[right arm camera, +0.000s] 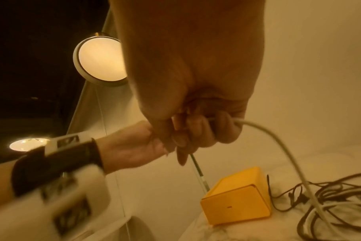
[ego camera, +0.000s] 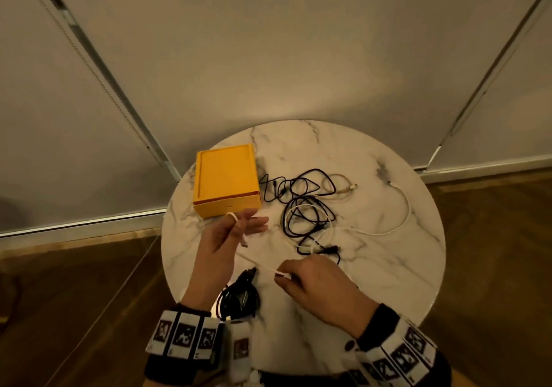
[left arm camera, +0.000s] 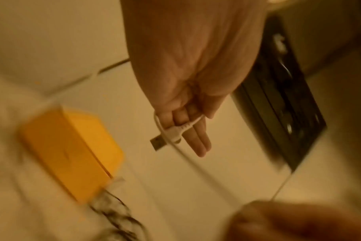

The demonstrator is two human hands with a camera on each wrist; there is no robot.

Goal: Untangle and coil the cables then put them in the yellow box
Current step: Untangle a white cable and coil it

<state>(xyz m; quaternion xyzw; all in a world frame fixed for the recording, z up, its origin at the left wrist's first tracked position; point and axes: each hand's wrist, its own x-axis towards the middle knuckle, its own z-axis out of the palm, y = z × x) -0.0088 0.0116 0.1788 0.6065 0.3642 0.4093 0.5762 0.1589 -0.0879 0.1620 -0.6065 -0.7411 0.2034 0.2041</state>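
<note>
The closed yellow box (ego camera: 225, 180) (left arm camera: 72, 151) (right arm camera: 237, 205) stands at the table's back left. To its right lies a tangle of black and white cables (ego camera: 304, 207) (right arm camera: 330, 203). My left hand (ego camera: 236, 231) (left arm camera: 196, 143) is raised in front of the box. A white cable (ego camera: 257, 264) (left arm camera: 175, 132) loops over its straight fingers and the thumb pins it there, with the USB plug hanging free. My right hand (ego camera: 301, 276) (right arm camera: 196, 135) grips the same cable (right arm camera: 278, 140) with curled fingers, a short stretch to the right. From there it runs back into the tangle.
A coiled black cable (ego camera: 239, 297) lies near the front edge of the round marble table (ego camera: 373, 267), between my wrists. Grey walls and a wood floor (ego camera: 74, 297) surround the table. A round lamp (right arm camera: 101, 60) glows in the right wrist view.
</note>
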